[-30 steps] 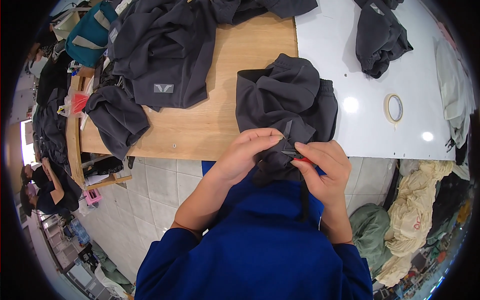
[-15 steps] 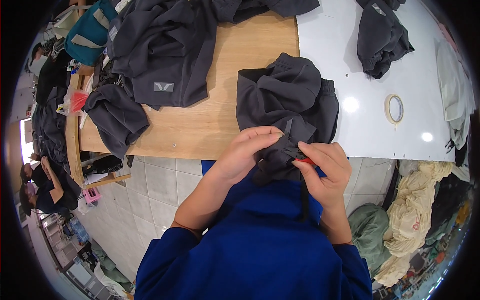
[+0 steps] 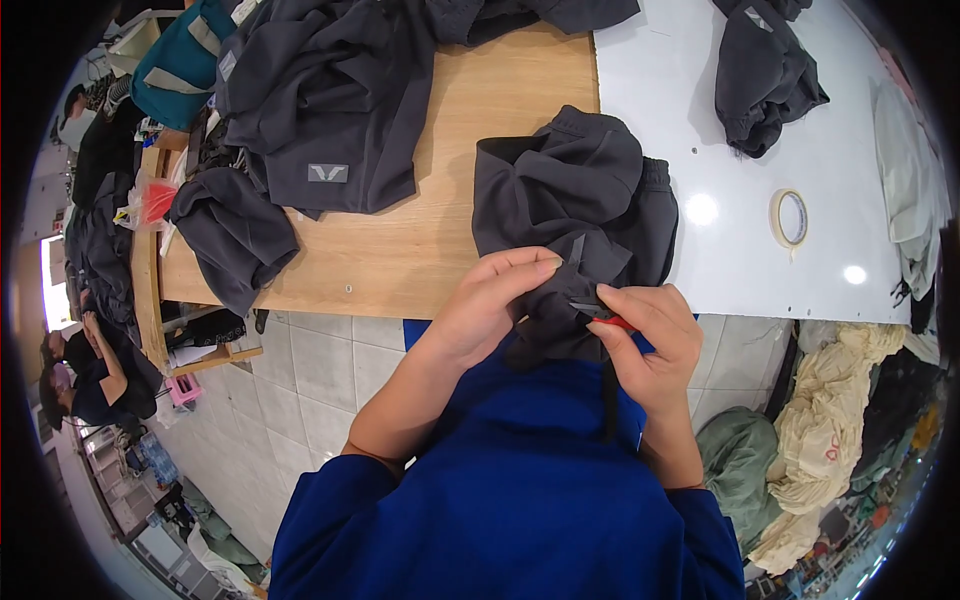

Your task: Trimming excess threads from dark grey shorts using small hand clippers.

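Note:
A dark grey garment (image 3: 560, 175) with gathered elastic edges lies bunched over the table's front edge and hangs toward me. My left hand (image 3: 492, 303) pinches a bit of its cloth between thumb and forefinger. Any thread at those fingertips is too fine to make out. In my right hand (image 3: 655, 345) is a pair of small thread snips (image 3: 620, 323) with a red handle. Their dark blades point left over the cloth, a short way from the left fingertips, and look nearly closed. The fingers hide most of the handle.
More dark grey garments (image 3: 330, 110) are heaped at the far left, and another (image 3: 765, 85) lies on the white tabletop (image 3: 680, 100). A tape roll (image 3: 789, 218) lies to the right. Cream cloth bundles (image 3: 830, 430) stand below the table's right side. A person (image 3: 100, 370) is far left.
My left fingertips have shifted slightly up and left. The snips' blades look closer together than before. The garment stays in place.

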